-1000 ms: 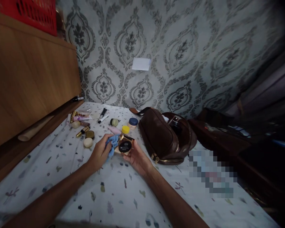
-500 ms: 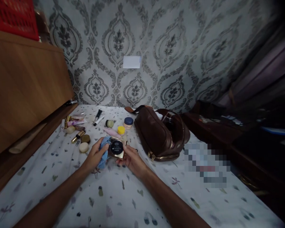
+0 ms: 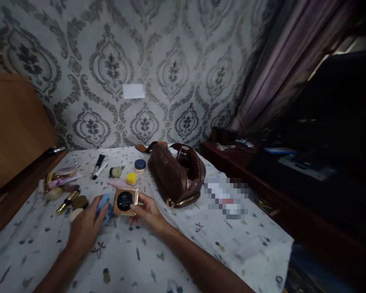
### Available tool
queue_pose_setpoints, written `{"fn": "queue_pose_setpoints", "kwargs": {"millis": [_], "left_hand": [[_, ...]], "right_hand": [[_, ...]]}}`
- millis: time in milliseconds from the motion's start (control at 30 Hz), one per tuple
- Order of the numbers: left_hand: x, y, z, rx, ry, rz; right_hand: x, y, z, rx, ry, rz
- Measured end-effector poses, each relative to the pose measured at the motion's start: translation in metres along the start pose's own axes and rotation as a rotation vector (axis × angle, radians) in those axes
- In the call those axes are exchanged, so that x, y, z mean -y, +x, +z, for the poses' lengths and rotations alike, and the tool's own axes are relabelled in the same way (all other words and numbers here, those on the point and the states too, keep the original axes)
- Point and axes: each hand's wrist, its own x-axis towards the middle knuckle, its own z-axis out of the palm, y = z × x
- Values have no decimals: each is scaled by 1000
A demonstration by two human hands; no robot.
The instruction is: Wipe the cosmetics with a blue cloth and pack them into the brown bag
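Note:
My right hand (image 3: 148, 211) grips a square gold compact (image 3: 119, 208) by its right side, thumb on its face. A round black label covers most of that face. Closed around a crumpled blue cloth (image 3: 104, 209) is my left hand (image 3: 86, 221), just left of the compact and apart from it. Beyond the compact stand a small yellow-lidded jar (image 3: 131, 178) and a pink tube (image 3: 118, 183). Partly behind my left hand are a cream-coloured round jar (image 3: 75, 214) and a jar with a dark olive lid (image 3: 79, 202).
An open brown leather bag (image 3: 167, 173) stands to the right, its strap towards the wall. Behind are a blue-lidded jar (image 3: 140, 166), a green jar (image 3: 117, 172) and a black tube (image 3: 99, 160). Several cosmetics lie left, near a wooden cabinet (image 3: 14, 122). A pixelated patch (image 3: 227, 198) covers something at right.
The view has swung right, so the scene sits further left. The blue cloth, earlier against the compact's left edge, is now apart from it. The compact's labelled face is turned more towards me.

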Motion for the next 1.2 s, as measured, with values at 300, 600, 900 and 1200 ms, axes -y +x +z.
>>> {"fn": "queue_pose_setpoints", "kwargs": {"millis": [300,600,900,1200], "left_hand": [[-30,15,-3,35,-84,228],[-118,43,-7,338,-946,-35],[-170,92,-11,327,-886,183],[-198,128,34,260,-728,428]], "right_hand": [[39,-5,-13,-49,-125,-98],[116,-26,-40,-14,-320,-233],[210,-28,-71,-95,-695,-408],[234,-19,-109,-327,-1039,-418]]}}
